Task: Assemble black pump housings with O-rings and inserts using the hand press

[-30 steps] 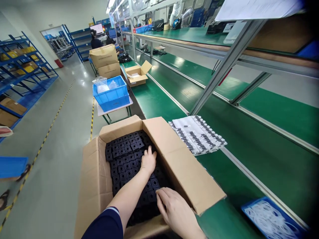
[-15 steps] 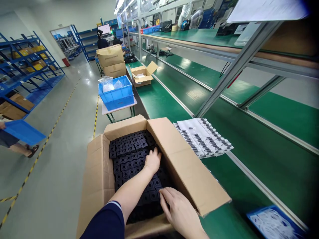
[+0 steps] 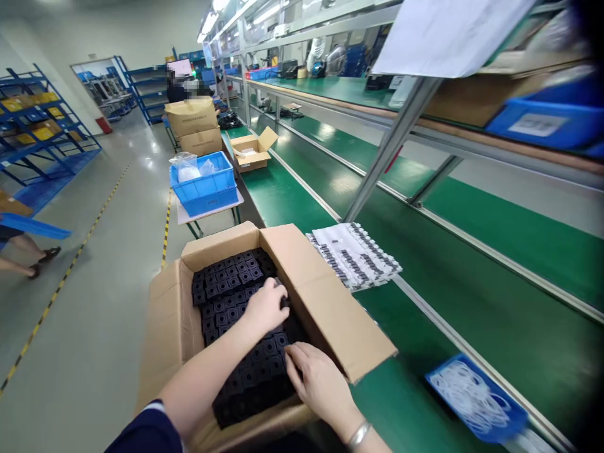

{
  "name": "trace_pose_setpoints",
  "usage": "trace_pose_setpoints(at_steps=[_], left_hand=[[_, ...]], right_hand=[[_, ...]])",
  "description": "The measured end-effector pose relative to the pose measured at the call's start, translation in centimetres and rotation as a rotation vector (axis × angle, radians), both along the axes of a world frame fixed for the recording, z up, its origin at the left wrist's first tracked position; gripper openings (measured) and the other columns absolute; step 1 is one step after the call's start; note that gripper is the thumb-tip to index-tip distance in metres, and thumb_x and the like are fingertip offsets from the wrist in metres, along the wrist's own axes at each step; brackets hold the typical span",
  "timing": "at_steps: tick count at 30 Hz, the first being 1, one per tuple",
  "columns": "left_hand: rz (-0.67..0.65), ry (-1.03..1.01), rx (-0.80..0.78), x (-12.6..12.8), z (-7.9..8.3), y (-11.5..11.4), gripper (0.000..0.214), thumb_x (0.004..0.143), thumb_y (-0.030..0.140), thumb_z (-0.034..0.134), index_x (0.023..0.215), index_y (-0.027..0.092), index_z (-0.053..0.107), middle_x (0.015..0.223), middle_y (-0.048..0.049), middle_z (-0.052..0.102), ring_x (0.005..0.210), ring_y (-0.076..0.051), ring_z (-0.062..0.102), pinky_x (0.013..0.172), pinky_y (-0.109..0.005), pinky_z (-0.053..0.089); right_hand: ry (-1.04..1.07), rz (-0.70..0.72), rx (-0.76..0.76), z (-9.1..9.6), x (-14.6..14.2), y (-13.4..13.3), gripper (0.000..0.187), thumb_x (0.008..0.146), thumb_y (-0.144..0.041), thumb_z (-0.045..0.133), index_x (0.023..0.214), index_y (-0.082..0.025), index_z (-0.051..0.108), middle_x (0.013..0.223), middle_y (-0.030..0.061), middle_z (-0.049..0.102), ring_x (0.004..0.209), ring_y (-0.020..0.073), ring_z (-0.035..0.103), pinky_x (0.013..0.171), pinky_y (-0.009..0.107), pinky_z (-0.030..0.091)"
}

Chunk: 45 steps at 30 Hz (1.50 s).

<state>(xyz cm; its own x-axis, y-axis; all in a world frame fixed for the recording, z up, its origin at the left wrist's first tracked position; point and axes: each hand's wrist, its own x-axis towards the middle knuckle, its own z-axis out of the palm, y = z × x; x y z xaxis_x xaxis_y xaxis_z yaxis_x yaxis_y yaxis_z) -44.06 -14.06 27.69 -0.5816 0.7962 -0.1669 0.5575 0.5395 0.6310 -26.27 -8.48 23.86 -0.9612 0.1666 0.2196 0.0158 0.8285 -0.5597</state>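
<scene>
An open cardboard box [image 3: 325, 314] stands at the near edge of the green bench, packed with rows of small black square parts [image 3: 226, 289]. Both my hands are inside it. My left hand [image 3: 265, 306] reaches across to the right side of the box, its fingers curled down onto the black parts next to the box wall. Nearer to me, my right hand [image 3: 317, 381] has its fingers bent, their tips pressed among the black parts. What either hand grips is hidden.
A white sheet of small dark pieces [image 3: 353, 255] lies on the bench past the box. A blue tray of white rings [image 3: 474, 396] sits at the near right. A blue crate [image 3: 204, 182], cardboard cartons [image 3: 193, 123] and a person's legs [image 3: 23, 255] are to the left.
My left hand's fingers have curled from flat to bent against the parts. The view swung, so the box sits lower left. The person at the left walked further left.
</scene>
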Motion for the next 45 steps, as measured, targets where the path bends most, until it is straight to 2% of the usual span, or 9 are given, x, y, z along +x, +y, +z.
trace_pose_setpoints(at_steps=[9, 14, 19, 24, 27, 31, 34, 37, 45], left_hand=[[-0.114, -0.916, 0.326, 3.5, 5.0, -3.2, 0.044, 0.08, 0.045, 0.073, 0.112, 0.018, 0.06, 0.098, -0.008, 0.072, 0.084, -0.02, 0.068, 0.071, -0.027, 0.05], [-0.005, -1.361, 0.294, 8.7, 5.9, -0.3, 0.038, 0.073, 0.032, 0.084, 0.104, 0.017, 0.067, 0.09, -0.0065, 0.074, 0.08, -0.019, 0.07, 0.065, -0.022, 0.05], [0.143, -1.672, 0.033, 14.0, 5.1, 3.2, 0.025, 0.082, 0.031, 0.076, 0.099, 0.015, 0.069, 0.088, -0.0079, 0.074, 0.074, -0.021, 0.072, 0.049, -0.022, 0.049], [0.119, -1.717, -0.171, 18.9, 4.1, 6.5, 0.02, 0.094, 0.033, 0.061, 0.098, 0.014, 0.067, 0.083, -0.0092, 0.073, 0.071, -0.022, 0.073, 0.044, -0.024, 0.053], [0.095, -1.683, -0.287, 21.6, 3.8, 7.9, 0.023, 0.096, 0.034, 0.057, 0.102, 0.015, 0.067, 0.086, -0.0094, 0.074, 0.075, -0.024, 0.074, 0.042, -0.025, 0.053], [-0.028, -1.581, -0.343, 24.9, 3.4, 9.2, 0.023, 0.091, 0.033, 0.066, 0.102, 0.013, 0.069, 0.097, -0.011, 0.075, 0.077, -0.023, 0.075, 0.05, -0.023, 0.054], [-0.193, -1.461, -0.323, 26.6, 2.9, 10.1, 0.026, 0.084, 0.032, 0.075, 0.096, 0.01, 0.071, 0.093, -0.0119, 0.076, 0.076, -0.022, 0.075, 0.063, -0.024, 0.056], [-0.291, -1.38, -0.315, 27.0, 2.6, 11.2, 0.032, 0.08, 0.035, 0.079, 0.1, 0.01, 0.071, 0.097, -0.0125, 0.076, 0.08, -0.023, 0.075, 0.064, -0.023, 0.054], [-0.036, -1.437, -0.386, 26.6, 0.7, 13.4, 0.025, 0.084, 0.034, 0.075, 0.098, 0.015, 0.067, 0.086, -0.0054, 0.074, 0.069, -0.021, 0.075, 0.048, -0.021, 0.048]], right_hand=[[0.415, -0.26, -0.712, 2.6, 4.7, 0.7, 0.052, 0.097, -0.026, 0.054, 0.144, -0.03, 0.032, 0.13, 0.0112, 0.043, 0.108, 0.0216, 0.056, 0.085, 0.035, 0.058], [0.473, -0.452, -0.647, 3.7, 9.5, 1.7, 0.062, 0.093, -0.031, 0.064, 0.146, -0.032, 0.033, 0.137, 0.0127, 0.033, 0.111, 0.0226, 0.054, 0.086, 0.037, 0.057], [0.456, -0.552, -0.58, 4.5, 15.3, 3.5, 0.042, 0.093, -0.037, 0.063, 0.132, -0.027, 0.049, 0.127, 0.0117, 0.047, 0.115, 0.0247, 0.052, 0.09, 0.037, 0.053], [0.493, -0.698, -0.765, 3.7, 21.2, 4.2, 0.024, 0.092, -0.04, 0.062, 0.103, -0.023, 0.052, 0.102, 0.0039, 0.051, 0.084, 0.0163, 0.055, 0.074, 0.029, 0.049], [0.467, -0.734, -0.907, 2.7, 24.5, 4.3, 0.028, 0.091, -0.036, 0.06, 0.112, -0.023, 0.048, 0.097, 0.0007, 0.046, 0.071, 0.0117, 0.051, 0.065, 0.026, 0.045], [0.366, -0.698, -0.859, 1.9, 28.2, 4.5, 0.051, 0.086, -0.03, 0.059, 0.136, -0.023, 0.049, 0.1, 0.0028, 0.047, 0.086, 0.0167, 0.053, 0.081, 0.033, 0.047], [0.375, -0.698, -0.844, 1.0, 29.9, 4.5, 0.044, 0.078, -0.022, 0.066, 0.122, -0.022, 0.06, 0.103, 0.0042, 0.053, 0.104, 0.0223, 0.053, 0.098, 0.04, 0.041], [0.512, -0.789, -0.934, -0.5, 30.5, 4.2, 0.035, 0.078, -0.021, 0.069, 0.11, -0.023, 0.055, 0.103, 0.0029, 0.054, 0.096, 0.02, 0.059, 0.091, 0.037, 0.047], [0.72, -0.961, -0.9, -3.2, 30.5, 4.0, 0.038, 0.085, -0.039, 0.07, 0.101, -0.027, 0.038, 0.117, 0.0045, 0.048, 0.121, 0.023, 0.06, 0.102, 0.038, 0.046]])
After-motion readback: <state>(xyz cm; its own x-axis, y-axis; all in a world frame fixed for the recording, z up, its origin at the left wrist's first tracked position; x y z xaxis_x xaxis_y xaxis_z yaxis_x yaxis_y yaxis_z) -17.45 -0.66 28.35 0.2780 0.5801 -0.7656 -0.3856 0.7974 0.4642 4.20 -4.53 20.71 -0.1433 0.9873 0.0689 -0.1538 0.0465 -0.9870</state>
